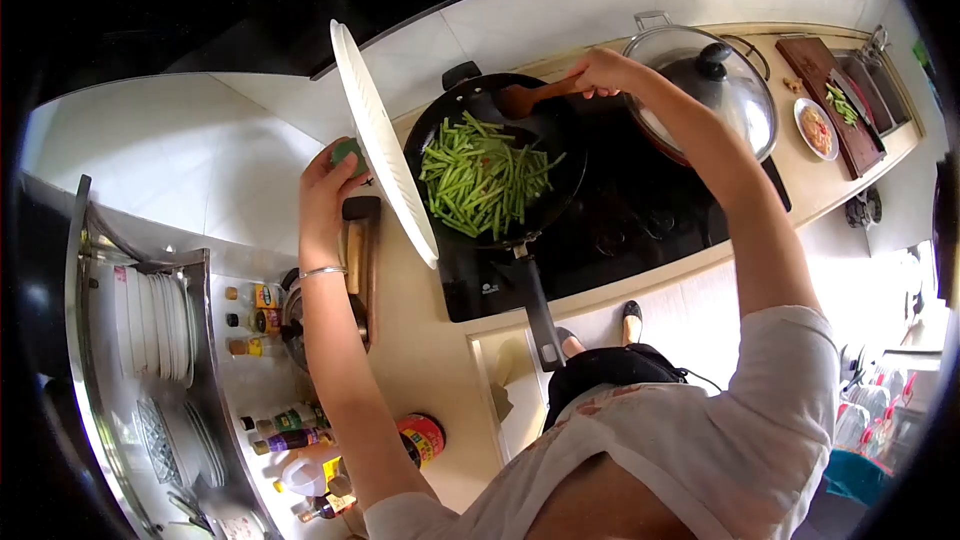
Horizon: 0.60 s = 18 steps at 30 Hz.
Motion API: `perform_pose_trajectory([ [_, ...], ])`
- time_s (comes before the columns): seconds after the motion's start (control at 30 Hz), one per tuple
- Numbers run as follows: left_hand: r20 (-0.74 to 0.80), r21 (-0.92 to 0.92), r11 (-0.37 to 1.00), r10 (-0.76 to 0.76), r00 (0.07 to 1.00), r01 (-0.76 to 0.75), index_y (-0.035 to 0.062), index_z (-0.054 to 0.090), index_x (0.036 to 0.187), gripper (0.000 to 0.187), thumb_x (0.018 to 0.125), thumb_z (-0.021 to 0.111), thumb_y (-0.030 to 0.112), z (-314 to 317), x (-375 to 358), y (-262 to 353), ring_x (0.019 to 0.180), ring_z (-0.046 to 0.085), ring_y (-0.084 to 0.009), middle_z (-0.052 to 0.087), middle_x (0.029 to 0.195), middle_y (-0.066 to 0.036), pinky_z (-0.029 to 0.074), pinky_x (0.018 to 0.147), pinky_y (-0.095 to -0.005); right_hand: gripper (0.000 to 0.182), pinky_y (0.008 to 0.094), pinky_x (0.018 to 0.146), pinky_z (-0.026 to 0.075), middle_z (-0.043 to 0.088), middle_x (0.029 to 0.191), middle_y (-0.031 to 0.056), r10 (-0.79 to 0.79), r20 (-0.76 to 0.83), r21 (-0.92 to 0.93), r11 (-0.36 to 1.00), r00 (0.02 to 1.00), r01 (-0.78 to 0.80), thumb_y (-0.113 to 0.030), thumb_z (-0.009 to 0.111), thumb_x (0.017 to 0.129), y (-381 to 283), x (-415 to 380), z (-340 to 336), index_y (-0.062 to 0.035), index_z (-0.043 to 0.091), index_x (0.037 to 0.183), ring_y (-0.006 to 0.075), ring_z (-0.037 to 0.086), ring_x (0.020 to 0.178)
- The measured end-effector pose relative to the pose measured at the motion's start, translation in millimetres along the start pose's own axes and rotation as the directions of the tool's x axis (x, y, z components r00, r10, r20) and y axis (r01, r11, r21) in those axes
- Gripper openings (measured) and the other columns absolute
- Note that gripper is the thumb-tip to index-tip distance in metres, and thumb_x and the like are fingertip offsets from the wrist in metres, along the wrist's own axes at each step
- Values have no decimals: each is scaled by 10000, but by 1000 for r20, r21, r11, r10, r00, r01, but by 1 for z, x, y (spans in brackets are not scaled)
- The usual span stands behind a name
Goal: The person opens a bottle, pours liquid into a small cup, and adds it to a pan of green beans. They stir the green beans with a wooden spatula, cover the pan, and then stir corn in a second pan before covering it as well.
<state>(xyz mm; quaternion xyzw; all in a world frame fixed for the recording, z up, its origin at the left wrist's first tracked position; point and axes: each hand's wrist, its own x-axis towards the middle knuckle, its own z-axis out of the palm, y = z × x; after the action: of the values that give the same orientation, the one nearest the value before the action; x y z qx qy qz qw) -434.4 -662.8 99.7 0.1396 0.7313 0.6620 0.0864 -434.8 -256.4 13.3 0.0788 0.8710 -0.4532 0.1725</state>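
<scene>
My left hand (328,185) is closed round the green knob of a white pan lid (385,155), which stands almost on edge at the left side of a black frying pan (570,175). Cut green vegetable pieces (485,175), slender like beans or stalks, lie spread in the pan. My right hand (603,72) grips the handle of a wooden spatula (530,98). Its blade rests against the far inner wall of the pan, above the green pieces. The pan's long handle (537,310) points towards my body.
A big pot with a glass lid (690,80) stands right of the pan on the black cooktop (640,220). Farther right are a plate of food (817,130) and a cutting board (850,145) with a knife. Bottles (290,440) and a dish rack (205,340) line the left.
</scene>
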Motion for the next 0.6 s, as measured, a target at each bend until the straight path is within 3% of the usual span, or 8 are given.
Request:
perform_pose_trajectory([
  [0.1,2,15,1000,-13,1000,13,-71,447,1056,355,776,542,125,-1,-1,0,848,539,-149,534,948,-93,473,739,-260,361,208,290,234,539,605,48,-26,163,137,991,986,4,-71,508,684,-8,34,21,-82,562,1041,64,346,357],
  [0.17,-22,39,999,-29,999,29,-68,444,1065,376,772,551,142,2,-4,6,848,540,-150,534,953,-92,468,741,-260,365,210,301,247,542,619,40,-109,229,69,993,967,96,-79,501,695,-21,50,43,-99,554,1056,54,351,369],
  [0.23,-9,54,998,-43,999,44,-67,440,1071,389,770,555,150,0,-5,8,852,539,-151,533,956,-91,467,742,-261,362,246,370,351,576,681,52,-183,257,25,983,949,183,-83,500,692,-31,51,57,-114,561,1047,94,439,431],
  [0.27,1,63,997,-47,999,47,-66,437,1078,401,768,559,157,-2,-5,10,855,538,-153,533,959,-91,465,742,-262,362,246,370,351,576,681,52,-180,261,28,984,949,179,-83,500,692,-33,49,66,-114,561,1047,94,439,431],
  [0.33,9,58,998,-37,999,36,-69,433,1081,405,768,558,156,-2,-6,13,856,538,-155,532,960,-92,464,745,-263,375,326,505,427,608,778,66,-560,194,-287,753,805,593,-78,496,711,-34,40,83,-139,544,1078,180,524,563],
  [0.37,19,55,998,-26,999,25,-73,428,1085,410,769,557,155,-2,-7,13,857,537,-157,532,961,-93,464,748,-265,370,366,648,438,605,889,87,-596,149,-344,717,789,606,-81,462,706,-35,21,89,-179,565,1048,255,552,729],
  [0.5,26,31,999,7,1000,-7,-79,426,1084,406,771,550,147,0,-6,12,855,537,-158,532,955,-96,462,755,-265,374,387,641,441,561,853,123,-609,77,-591,610,789,528,-83,437,727,-31,-59,104,-236,559,1046,297,548,737],
  [0.6,19,7,1000,21,1000,-21,-82,424,1084,399,773,543,138,1,-4,10,850,537,-155,532,949,-99,462,758,-262,413,379,633,436,535,831,131,-519,81,-670,604,851,433,-60,419,739,-25,-110,103,-249,525,1090,294,551,728],
])
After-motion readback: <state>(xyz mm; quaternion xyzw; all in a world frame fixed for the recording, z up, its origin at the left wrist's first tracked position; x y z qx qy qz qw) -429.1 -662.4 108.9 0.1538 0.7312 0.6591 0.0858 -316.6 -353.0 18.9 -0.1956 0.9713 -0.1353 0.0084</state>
